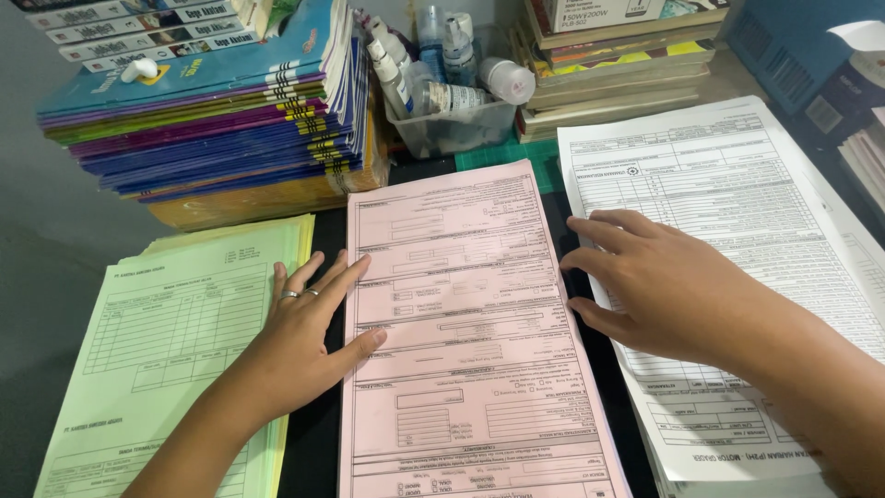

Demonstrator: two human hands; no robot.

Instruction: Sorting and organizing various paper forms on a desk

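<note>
A stack of pink printed forms (466,277) lies in the middle of the dark desk. My left hand (309,323), with two rings, lies flat with fingers spread, its fingertips and thumb on the pink stack's left edge and its heel over the right edge of a pale green and yellow stack of forms (157,360). My right hand (645,281) rests palm down on the left edge of a white stack of forms (737,194), fingers apart and pointing at the pink stack. Neither hand grips anything.
A tall pile of thin coloured booklets (212,120) stands at the back left. A clear plastic tub of small bottles (452,83) sits behind the pink forms. Stacked books (618,74) and a blue box (793,46) fill the back right.
</note>
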